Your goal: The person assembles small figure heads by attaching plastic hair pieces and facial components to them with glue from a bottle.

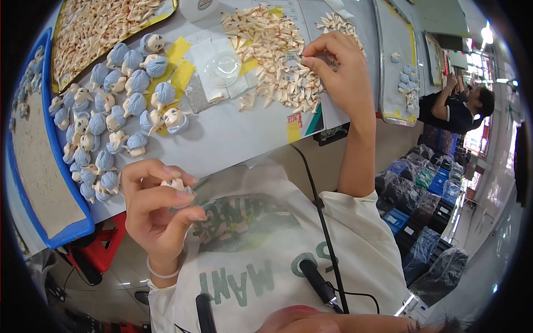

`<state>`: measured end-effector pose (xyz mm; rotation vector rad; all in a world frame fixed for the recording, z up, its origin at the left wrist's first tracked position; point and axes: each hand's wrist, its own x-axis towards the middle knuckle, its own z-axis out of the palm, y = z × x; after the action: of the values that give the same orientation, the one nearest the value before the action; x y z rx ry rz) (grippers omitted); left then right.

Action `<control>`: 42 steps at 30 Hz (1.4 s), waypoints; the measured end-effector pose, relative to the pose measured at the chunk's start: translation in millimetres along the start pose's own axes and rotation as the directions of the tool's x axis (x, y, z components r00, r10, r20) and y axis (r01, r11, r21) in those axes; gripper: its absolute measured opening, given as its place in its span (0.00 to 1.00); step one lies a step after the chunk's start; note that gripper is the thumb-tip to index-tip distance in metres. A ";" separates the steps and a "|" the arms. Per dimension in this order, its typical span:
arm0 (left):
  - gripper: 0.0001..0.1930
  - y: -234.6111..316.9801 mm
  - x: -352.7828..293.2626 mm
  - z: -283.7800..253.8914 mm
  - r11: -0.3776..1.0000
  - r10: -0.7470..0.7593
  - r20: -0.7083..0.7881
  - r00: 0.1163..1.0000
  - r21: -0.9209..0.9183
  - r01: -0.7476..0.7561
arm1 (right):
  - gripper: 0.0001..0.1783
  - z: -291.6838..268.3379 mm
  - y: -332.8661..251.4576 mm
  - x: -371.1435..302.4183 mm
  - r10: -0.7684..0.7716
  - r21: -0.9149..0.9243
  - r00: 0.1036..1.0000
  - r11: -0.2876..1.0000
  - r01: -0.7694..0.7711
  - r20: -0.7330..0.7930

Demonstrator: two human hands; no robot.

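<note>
In my left hand (158,208) a small doll head (176,191) is gripped between thumb and fingers, in front of the table's near edge. My right hand (341,69) is over a pile of small pointed cream pieces (277,61) with reddish tips. Its thumb and forefinger are pinched together; whatever may be between them is too small to make out. Many doll heads with blue hair and pointed ears (105,119) lie on the left part of the table. Between them and the pile, a round clear dish (223,67) rests on white paper.
At the far left, a tray heaped with more pointed pieces (100,30) stands beyond a blue-rimmed tray (53,139). To the right, a metal tray (397,72) holds several blue pieces. A black cable (311,177) hangs before me. Another person (463,105) works farther right, near plastic-covered crates (419,194).
</note>
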<state>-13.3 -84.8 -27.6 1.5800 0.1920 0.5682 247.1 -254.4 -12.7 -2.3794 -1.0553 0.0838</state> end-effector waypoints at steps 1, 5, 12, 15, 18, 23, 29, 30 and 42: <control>0.15 1.2 0.4 0.7 1.000 -0.006 -0.006 1.000 0.003 0.006 | 0.06 0.0 1.2 1.2 -0.080 -0.051 0.997 0.996 0.079 -0.019; 0.17 5.7 7.0 4.8 0.906 -0.236 -0.058 0.970 -0.374 0.199 | 0.03 -3.5 -10.4 -3.6 0.029 0.133 0.980 0.991 -0.002 -0.195; 0.17 -4.0 7.6 3.0 0.850 -0.236 -0.008 0.972 -0.486 0.202 | 0.09 -3.5 -37.2 -19.2 0.124 0.744 0.986 0.669 0.001 -0.113; 0.17 0.3 7.9 3.2 0.818 -0.320 -0.027 0.947 -0.513 0.262 | 0.09 6.3 -45.9 -17.1 0.086 0.833 0.996 0.553 -0.014 -0.040; 0.18 8.1 15.1 5.4 0.765 -0.429 -0.065 0.901 -0.556 0.324 | 0.09 11.7 -51.7 -8.0 0.024 0.833 1.000 0.554 -0.001 -0.015; 0.19 -7.1 4.4 -3.5 0.885 -0.187 -0.040 0.982 -0.441 0.151 | 0.09 6.0 -70.1 16.9 -0.143 0.671 0.990 0.732 0.114 -0.013; 0.22 -1.9 6.4 -7.8 0.764 -0.306 -0.040 0.951 -0.607 0.220 | 0.10 5.7 -75.1 31.7 -0.252 0.659 0.960 0.744 0.108 0.126; 0.22 -5.9 5.4 -9.3 0.776 -0.258 -0.034 0.966 -0.603 0.185 | 0.09 6.4 -75.7 32.1 -0.243 0.664 0.963 0.740 0.104 0.120; 0.19 -8.9 7.3 -17.2 0.579 -0.288 0.088 0.954 -0.777 0.247 | 0.07 0.0 -87.4 44.4 -0.226 0.294 0.946 0.943 0.154 0.231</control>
<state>-13.1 -65.3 -34.7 0.6454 0.1796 0.3625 219.2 -174.6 37.1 -2.0433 -1.3015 0.4560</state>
